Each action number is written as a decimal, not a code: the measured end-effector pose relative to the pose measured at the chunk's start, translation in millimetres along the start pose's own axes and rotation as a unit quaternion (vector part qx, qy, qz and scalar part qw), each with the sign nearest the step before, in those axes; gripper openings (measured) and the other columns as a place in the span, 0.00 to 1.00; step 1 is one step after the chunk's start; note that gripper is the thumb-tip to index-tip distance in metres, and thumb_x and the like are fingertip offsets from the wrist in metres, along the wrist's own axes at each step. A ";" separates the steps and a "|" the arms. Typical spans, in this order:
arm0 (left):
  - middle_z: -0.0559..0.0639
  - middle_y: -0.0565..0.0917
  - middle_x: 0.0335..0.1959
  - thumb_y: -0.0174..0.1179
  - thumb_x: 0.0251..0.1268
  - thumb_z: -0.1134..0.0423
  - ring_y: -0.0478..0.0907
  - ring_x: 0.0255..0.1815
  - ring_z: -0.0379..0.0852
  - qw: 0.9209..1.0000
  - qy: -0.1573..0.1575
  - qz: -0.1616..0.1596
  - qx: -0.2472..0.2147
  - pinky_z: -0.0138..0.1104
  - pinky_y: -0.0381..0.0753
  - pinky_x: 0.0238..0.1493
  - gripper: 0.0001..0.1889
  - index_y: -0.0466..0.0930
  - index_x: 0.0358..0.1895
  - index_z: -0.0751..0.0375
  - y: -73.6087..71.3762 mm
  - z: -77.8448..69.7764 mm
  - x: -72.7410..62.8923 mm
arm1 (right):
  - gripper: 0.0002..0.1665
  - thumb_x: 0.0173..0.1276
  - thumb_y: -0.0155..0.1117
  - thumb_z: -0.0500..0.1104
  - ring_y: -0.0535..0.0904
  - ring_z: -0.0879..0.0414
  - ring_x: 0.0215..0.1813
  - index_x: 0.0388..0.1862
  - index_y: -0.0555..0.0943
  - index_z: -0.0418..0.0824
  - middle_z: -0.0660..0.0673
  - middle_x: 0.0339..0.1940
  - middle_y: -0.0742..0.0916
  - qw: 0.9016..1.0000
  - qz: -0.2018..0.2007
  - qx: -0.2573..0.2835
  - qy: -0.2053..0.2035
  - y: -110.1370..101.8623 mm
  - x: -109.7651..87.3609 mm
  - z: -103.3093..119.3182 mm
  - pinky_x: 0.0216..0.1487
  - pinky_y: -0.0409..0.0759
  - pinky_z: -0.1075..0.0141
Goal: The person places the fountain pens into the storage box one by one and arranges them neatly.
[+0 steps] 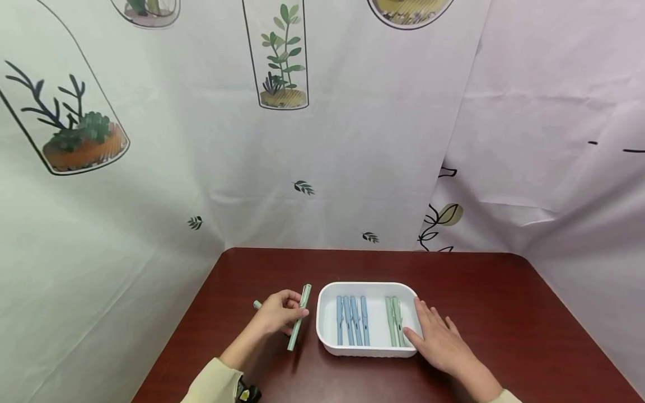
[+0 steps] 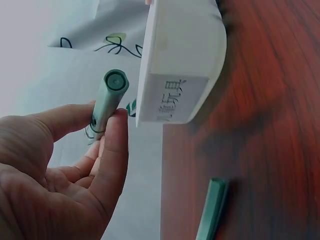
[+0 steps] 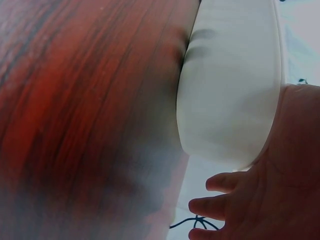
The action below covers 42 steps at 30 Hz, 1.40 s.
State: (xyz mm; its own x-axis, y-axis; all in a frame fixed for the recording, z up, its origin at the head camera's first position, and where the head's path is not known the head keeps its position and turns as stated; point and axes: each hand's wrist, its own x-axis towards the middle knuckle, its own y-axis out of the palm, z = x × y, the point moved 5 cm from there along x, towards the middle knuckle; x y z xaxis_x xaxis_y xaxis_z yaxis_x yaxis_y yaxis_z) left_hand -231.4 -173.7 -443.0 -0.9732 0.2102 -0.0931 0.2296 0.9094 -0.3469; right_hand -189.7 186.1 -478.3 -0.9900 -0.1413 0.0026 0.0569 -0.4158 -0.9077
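My left hand (image 1: pixel 274 313) pinches a light green pen (image 1: pixel 305 295) between thumb and fingers, left of the white tray (image 1: pixel 370 351). In the left wrist view the pen (image 2: pixel 107 102) points its round end at the camera. Another green pen (image 2: pixel 212 210) lies on the table, mostly hidden behind the left hand in the head view. My right hand (image 1: pixel 440 342), fingers extended, rests against the tray's right rim with the thumb over the edge. Inside the tray, several blue pens (image 1: pixel 351 322) lie side by side at the left, and green pens (image 1: pixel 395 322) at the right.
The dark red wooden table (image 1: pixel 484 291) runs back to a white patterned cloth (image 1: pixel 353 168) hanging behind it. Printed characters mark the tray's outer end wall (image 2: pixel 175 100) on the left side.
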 end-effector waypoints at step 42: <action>0.55 0.80 0.38 0.67 0.65 0.66 0.81 0.33 0.44 0.998 -0.007 0.049 -0.035 0.42 0.88 0.30 0.17 0.79 0.54 0.69 85.2 -39.4 38.4 | 0.50 0.76 0.55 0.63 0.57 0.28 0.77 0.82 0.53 0.34 0.28 0.78 0.64 1.000 -0.001 0.000 0.002 0.6 1.8 -1.8 0.72 0.50 0.28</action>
State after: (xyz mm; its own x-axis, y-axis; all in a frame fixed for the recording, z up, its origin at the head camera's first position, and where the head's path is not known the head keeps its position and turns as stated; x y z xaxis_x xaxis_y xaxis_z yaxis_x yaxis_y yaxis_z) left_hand -249.7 -74.0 -439.3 -0.9455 0.2955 -0.1367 0.3225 0.9074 -0.2693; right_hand -191.6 187.2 -479.6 -0.9906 -0.1369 0.0029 0.0548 -0.4157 -0.9078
